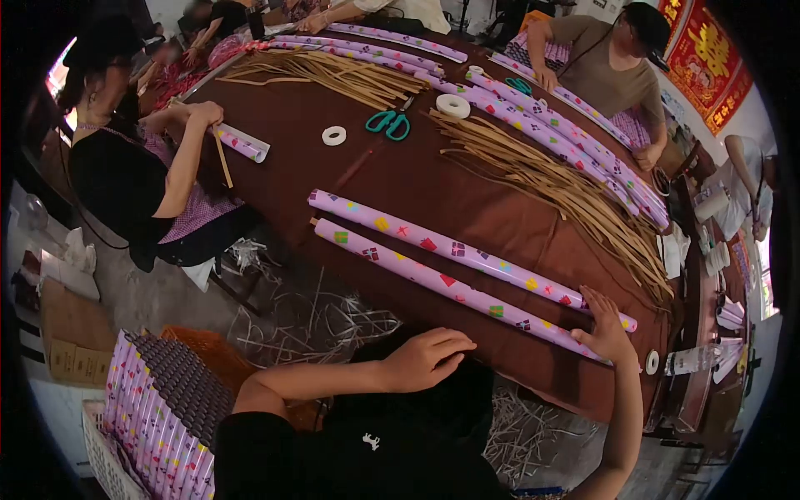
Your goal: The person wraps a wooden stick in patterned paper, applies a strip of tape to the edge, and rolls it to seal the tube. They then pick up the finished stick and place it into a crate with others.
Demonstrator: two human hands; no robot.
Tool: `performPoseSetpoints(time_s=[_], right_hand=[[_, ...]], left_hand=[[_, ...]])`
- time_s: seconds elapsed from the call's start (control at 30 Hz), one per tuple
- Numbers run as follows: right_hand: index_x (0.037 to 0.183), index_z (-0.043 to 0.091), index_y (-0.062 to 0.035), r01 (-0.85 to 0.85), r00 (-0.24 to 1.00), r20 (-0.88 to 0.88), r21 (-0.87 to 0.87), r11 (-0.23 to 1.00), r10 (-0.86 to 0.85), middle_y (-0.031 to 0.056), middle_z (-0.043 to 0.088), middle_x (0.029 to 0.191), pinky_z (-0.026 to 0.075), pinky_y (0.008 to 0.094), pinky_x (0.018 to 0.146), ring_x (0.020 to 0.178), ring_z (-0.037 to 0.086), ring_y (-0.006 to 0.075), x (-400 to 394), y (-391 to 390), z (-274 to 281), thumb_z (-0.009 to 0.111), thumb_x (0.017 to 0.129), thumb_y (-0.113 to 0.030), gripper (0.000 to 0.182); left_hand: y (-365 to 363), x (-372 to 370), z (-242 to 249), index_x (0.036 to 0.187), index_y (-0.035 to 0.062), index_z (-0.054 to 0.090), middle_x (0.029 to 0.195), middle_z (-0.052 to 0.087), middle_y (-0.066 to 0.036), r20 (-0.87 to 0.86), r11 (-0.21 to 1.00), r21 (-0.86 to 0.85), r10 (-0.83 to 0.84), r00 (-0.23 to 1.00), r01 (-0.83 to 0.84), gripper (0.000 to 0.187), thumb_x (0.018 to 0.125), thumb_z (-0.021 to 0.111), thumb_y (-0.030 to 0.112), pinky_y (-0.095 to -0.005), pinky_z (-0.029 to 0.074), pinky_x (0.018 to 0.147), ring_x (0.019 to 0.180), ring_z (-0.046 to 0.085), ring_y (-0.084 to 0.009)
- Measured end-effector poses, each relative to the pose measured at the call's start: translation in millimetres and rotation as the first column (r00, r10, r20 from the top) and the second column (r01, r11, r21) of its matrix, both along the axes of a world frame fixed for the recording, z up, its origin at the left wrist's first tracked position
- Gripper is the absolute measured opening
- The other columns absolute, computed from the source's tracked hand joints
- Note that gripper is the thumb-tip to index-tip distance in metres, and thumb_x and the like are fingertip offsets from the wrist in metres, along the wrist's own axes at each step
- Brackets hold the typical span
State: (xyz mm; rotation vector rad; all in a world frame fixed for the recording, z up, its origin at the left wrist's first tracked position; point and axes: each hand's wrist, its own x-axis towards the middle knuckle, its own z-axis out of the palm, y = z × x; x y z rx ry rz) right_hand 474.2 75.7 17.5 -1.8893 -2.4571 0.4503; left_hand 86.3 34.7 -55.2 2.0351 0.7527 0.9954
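Note:
Two lilac rolls of wrapping paper with a gift pattern lie side by side before me: the far roll (450,246) and the near roll (425,271). A thin brown end pokes out of the near roll's left tip. My right hand (604,329) rests with fingers spread across the right ends of both rolls, not wrapped round them. My left hand (429,358) hovers in front of my body by the table edge, fingers loosely stretched and holding nothing.
The brown-covered table (283,150) bears teal-handled scissors (388,125), a white tape roll (334,136), brown paper strips (550,192) and more wrapping rolls (550,133). Co-workers sit left and across. A crate of finished rolls (158,417) stands at lower left; shredded strips litter the floor.

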Motion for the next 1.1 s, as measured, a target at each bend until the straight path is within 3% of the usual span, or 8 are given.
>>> performPoseSetpoints(time_s=[0.07,0.1,0.17,0.4,0.6,0.67,0.9,1.1], right_hand=[[0.146,0.039,-0.0056,0.007,1.0,-0.005,0.011,1.0,-0.007,0.0188,0.044,0.148,0.024,0.0523,0.117,0.139,0.036,0.0387,-1.2,-1.4,0.1,0.074,0.073,-0.061,0.099],[0.146,0.039,-0.0056,0.009,1.0,-0.001,0.01,1.0,-0.009,0.0188,0.044,0.148,0.024,0.0523,0.117,0.139,0.036,0.0387,-2.9,-2.6,1.6,0.074,0.073,-0.061,0.099],[0.14,0.045,-0.0036,-0.05,0.999,0.005,0.093,0.994,0.05,0.0184,0.049,0.142,0.031,0.0505,0.112,0.133,0.043,0.0386,-7.0,-3.5,3.9,0.079,0.071,-0.054,0.091],[0.13,0.053,-0.0036,-0.038,0.993,-0.109,0.082,0.996,0.046,0.017,0.058,0.125,0.041,0.047,0.099,0.118,0.053,0.0382,-6.6,-5.2,2.4,0.083,0.07,-0.043,0.078],[0.134,0.05,-0.005,-0.011,0.996,-0.088,0.138,0.99,0.024,0.016,0.056,0.129,0.037,0.0478,0.105,0.123,0.051,0.037,-7.3,-14.2,-4.9,0.087,0.057,-0.052,0.098],[0.14,0.041,-0.0041,-0.04,0.998,-0.049,0.131,0.991,0.047,0.0161,0.049,0.138,0.031,0.0469,0.111,0.13,0.044,0.0368,-5.2,-18.2,-8.1,0.09,0.051,-0.053,0.112],[0.141,0.04,-0.0044,-0.048,0.999,-0.009,0.183,0.982,0.051,0.0167,0.047,0.141,0.028,0.0504,0.113,0.134,0.041,0.0368,-9.3,-27.1,-12.0,0.088,0.049,-0.059,0.118],[0.142,0.039,-0.0043,-0.066,0.996,-0.052,0.18,0.981,0.077,0.0172,0.047,0.141,0.028,0.0515,0.113,0.133,0.041,0.0377,-7.6,-26.7,-11.0,0.088,0.05,-0.059,0.117]], left_hand=[[-4.8,6.3,-5.1,0.119,-0.0019,0.062,0.107,0.067,-0.013,0.16,0.833,-0.518,-0.131,0.978,0.196,0.025,0.097,0.056,0.008,-0.0307,0.054,0.086,0.097,0.068,-0.0212],[-6.3,10.3,-11.3,0.119,-0.0019,0.062,0.107,0.067,-0.013,0.163,0.832,-0.517,-0.133,0.978,0.199,0.025,0.097,0.056,0.008,-0.0307,0.054,0.086,0.097,0.068,-0.0212],[-7.0,16.5,-16.1,0.123,-0.0037,0.06,0.116,0.066,-0.013,0.326,0.625,-0.702,-0.142,0.935,0.34,0.027,0.102,0.051,0.009,-0.0332,0.055,0.092,0.105,0.065,-0.0188],[-5.7,28.1,-12.6,0.121,-0.0032,0.061,0.106,0.069,-0.01,0.427,0.565,-0.736,-0.041,0.903,0.373,0.025,0.101,0.052,0.01,-0.0281,0.054,0.089,0.099,0.066,-0.0141],[-6.1,32.0,-15.8,0.122,-0.0047,0.059,0.108,0.067,-0.012,0.413,0.512,-0.778,-0.019,0.91,0.364,0.027,0.101,0.051,0.01,-0.0289,0.055,0.088,0.098,0.066,-0.0154],[-6.2,32.2,-16.2,0.123,-0.0047,0.058,0.109,0.067,-0.013,0.403,0.468,-0.809,0.0,0.915,0.356,0.027,0.102,0.051,0.01,-0.03,0.055,0.088,0.098,0.066,-0.017],[-5.6,32.5,-15.9,0.127,-0.0049,0.056,0.111,0.066,-0.015,0.398,0.449,-0.822,0.011,0.917,0.351,0.03,0.102,0.05,0.011,-0.0308,0.056,0.089,0.1,0.067,-0.0192],[2.4,31.8,-9.3,0.138,-0.0059,0.044,0.121,0.062,-0.021,0.413,0.323,-0.874,0.1,0.905,0.363,0.039,0.105,0.046,0.014,-0.0359,0.057,0.092,0.105,0.067,-0.0261]])
